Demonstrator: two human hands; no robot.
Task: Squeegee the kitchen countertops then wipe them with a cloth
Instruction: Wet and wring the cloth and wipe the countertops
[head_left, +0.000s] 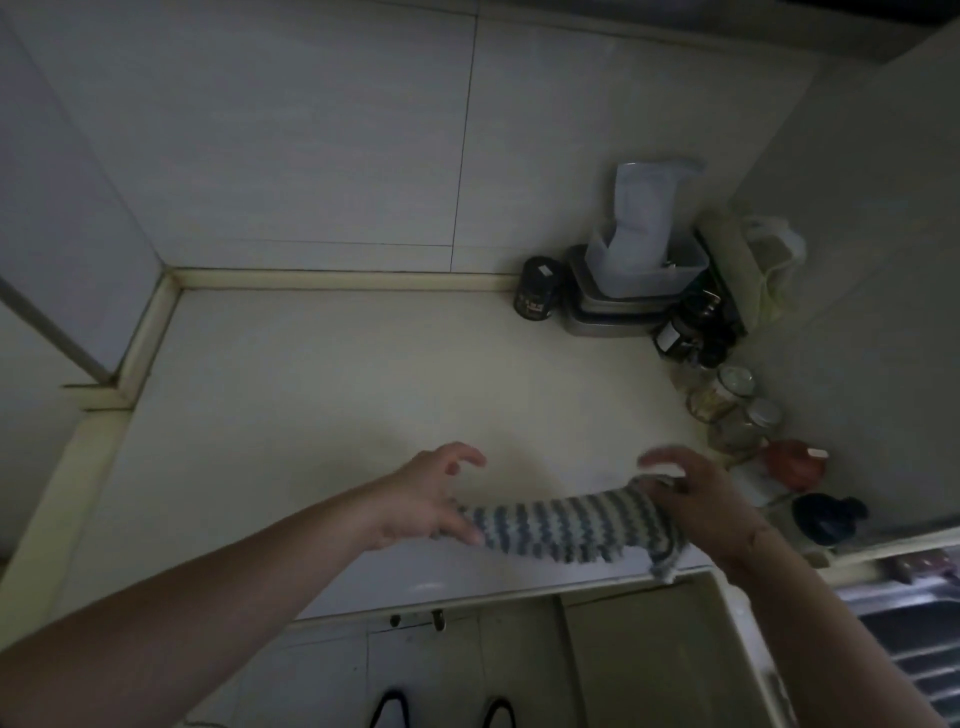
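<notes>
Dim cream countertop (332, 374) looks squeegeed; I'm stretching the striped cloth (566, 525), left hand (421, 499) and right hand (696, 499) pinching its ends, wiping remaining.

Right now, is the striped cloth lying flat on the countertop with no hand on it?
No, the left hand and right hand hold the striped cloth by its ends.

We see dim light over large pale wall tiles (311, 130) meeting in a corner at upper left. A cream raised edging (332, 278) runs along the wall's foot. Below, pale cabinet doors (519, 670) show, and a steel sink (909, 639) at right.
</notes>
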